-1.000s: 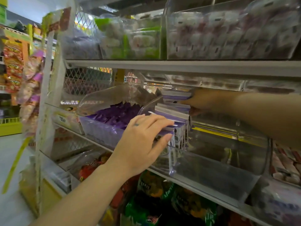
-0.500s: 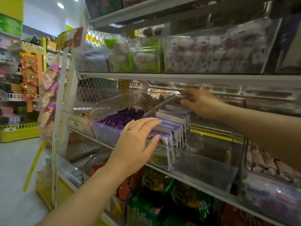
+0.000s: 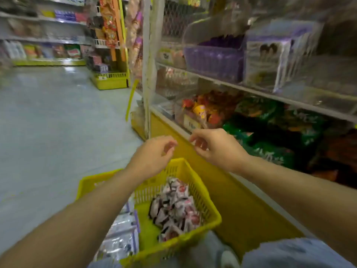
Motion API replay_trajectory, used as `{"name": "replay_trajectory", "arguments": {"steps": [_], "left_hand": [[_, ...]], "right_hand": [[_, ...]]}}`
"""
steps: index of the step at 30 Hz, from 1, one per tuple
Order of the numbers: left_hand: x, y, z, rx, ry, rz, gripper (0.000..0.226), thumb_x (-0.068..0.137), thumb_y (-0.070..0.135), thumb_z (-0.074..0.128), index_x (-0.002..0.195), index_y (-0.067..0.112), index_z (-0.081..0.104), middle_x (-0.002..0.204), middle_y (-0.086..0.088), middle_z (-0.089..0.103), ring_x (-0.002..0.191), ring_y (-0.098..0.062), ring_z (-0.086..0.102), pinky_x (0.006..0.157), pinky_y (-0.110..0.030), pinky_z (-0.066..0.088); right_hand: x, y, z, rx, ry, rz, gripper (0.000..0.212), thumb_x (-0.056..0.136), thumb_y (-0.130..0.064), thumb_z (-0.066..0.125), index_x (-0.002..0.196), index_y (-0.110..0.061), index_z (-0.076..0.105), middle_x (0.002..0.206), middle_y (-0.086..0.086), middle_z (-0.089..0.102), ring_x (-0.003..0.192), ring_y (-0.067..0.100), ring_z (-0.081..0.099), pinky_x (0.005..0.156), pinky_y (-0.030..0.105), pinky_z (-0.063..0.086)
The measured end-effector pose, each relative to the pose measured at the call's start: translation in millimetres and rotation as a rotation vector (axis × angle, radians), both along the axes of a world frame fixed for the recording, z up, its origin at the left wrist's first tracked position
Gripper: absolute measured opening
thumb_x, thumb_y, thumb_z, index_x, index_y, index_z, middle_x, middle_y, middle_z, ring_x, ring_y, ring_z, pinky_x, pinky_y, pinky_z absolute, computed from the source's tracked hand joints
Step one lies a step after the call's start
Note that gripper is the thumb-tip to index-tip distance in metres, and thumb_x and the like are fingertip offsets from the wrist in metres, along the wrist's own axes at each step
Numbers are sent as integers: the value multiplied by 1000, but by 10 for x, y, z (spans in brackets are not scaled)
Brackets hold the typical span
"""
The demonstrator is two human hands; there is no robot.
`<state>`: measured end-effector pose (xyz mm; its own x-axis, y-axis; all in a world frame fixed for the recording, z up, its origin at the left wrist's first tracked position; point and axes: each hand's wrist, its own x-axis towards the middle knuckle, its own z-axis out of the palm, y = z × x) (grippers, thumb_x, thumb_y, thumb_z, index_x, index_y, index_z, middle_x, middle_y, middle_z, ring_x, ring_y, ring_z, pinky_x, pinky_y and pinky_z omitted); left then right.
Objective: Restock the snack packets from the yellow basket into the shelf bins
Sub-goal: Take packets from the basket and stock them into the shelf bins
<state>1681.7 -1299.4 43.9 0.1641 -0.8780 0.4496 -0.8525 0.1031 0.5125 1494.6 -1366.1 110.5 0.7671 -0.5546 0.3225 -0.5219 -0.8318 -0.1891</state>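
The yellow basket [image 3: 207, 205] stands on the floor in front of my knees. It holds a heap of white-and-red snack packets [image 3: 174, 207] on its right side and purple-edged silver packets [image 3: 120, 233] on its left. My left hand [image 3: 152, 155] hovers above the basket's far rim, fingers loosely curled, holding nothing. My right hand [image 3: 214, 146] hangs beside it, a little higher, also empty with relaxed fingers. Up on the shelf, a clear bin [image 3: 270, 60] holds upright purple-and-white packets, next to a bin of purple wrappers [image 3: 212, 59].
The shelf unit's yellow base [image 3: 228, 190] runs close along the basket's right side. Its lower shelf carries green bags [image 3: 270, 136] and red sweets [image 3: 204, 111]. Grey aisle floor [image 3: 58, 122] lies to the left, with another yellow basket [image 3: 110, 81] and more shelves beyond.
Both hands have left the shelf bin and dropped down above the yellow basket. The view has swung down from the shelf to the floor and basket.
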Motion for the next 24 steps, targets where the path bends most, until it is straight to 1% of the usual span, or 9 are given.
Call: {"name": "replay_trajectory", "arguments": {"steps": [5, 7, 9, 11, 14, 17, 20, 23, 24], "left_hand": [[354, 553, -713, 278, -114, 115, 22, 91, 24, 54, 110, 27, 66, 103, 2, 70, 94, -20, 63, 80, -35, 50], [480, 745, -999, 367, -81, 149, 22, 92, 23, 54, 111, 24, 66, 101, 2, 69, 90, -20, 63, 78, -34, 50], [595, 918, -1317, 484, 27, 200, 24, 94, 23, 54, 116, 23, 64, 104, 5, 66, 91, -16, 62, 78, -31, 49], [700, 1081, -1671, 642, 115, 214, 30, 94, 25, 57, 124, 21, 59, 116, 3, 62, 103, -14, 59, 88, -31, 48], [857, 1225, -2122, 840, 97, 246, 46, 91, 32, 62, 135, 23, 50, 139, -1, 49, 124, -18, 49, 103, -34, 42], [1005, 1212, -2386, 848, 109, 342, 56, 88, 34, 66, 139, 26, 45, 147, -1, 40, 134, -21, 38, 110, -36, 35], [1113, 1149, -2573, 836, 115, 387, 61, 85, 33, 70, 139, 26, 44, 146, -1, 39, 133, -21, 38, 109, -35, 32], [1166, 1123, -2726, 866, 98, 342, 69, 81, 40, 72, 141, 28, 41, 149, 3, 34, 134, -20, 36, 108, -33, 32], [1181, 1112, -2765, 880, 102, 326, 73, 80, 41, 73, 143, 28, 39, 150, 3, 32, 135, -21, 33, 108, -34, 31]], "right_hand": [[451, 243, -1178, 303, 90, 62, 18, 86, -17, 63, 103, -19, 67, 78, -11, 56, 82, 16, 62, 67, 26, 39], [595, 329, -1552, 412, 120, 84, 17, 85, -16, 63, 102, -16, 67, 79, -7, 58, 83, 19, 62, 68, 27, 40], [725, 377, -1862, 513, 173, 104, 18, 86, -19, 63, 104, -18, 66, 83, -7, 60, 84, 18, 62, 70, 28, 45], [843, 404, -2129, 615, 249, 117, 21, 88, -23, 63, 108, -20, 64, 92, -5, 62, 89, 16, 61, 76, 31, 50], [998, 411, -2472, 754, 382, 117, 35, 89, -28, 64, 122, -19, 57, 107, -1, 62, 96, 17, 60, 84, 35, 51], [1163, 394, -2763, 889, 443, 80, 55, 89, -32, 64, 138, -16, 43, 125, 6, 56, 106, 21, 57, 86, 32, 48], [1367, 394, -2987, 1038, 432, 35, 69, 90, -33, 64, 146, -14, 30, 142, 12, 43, 118, 23, 51, 88, 30, 44], [1550, 432, -3150, 1168, 333, -37, 71, 90, -30, 66, 146, -13, 27, 144, 9, 42, 118, 19, 49, 83, 25, 42], [1595, 449, -3195, 1209, 302, -64, 71, 90, -28, 65, 147, -12, 26, 143, 8, 43, 116, 18, 50, 79, 19, 42]]}}
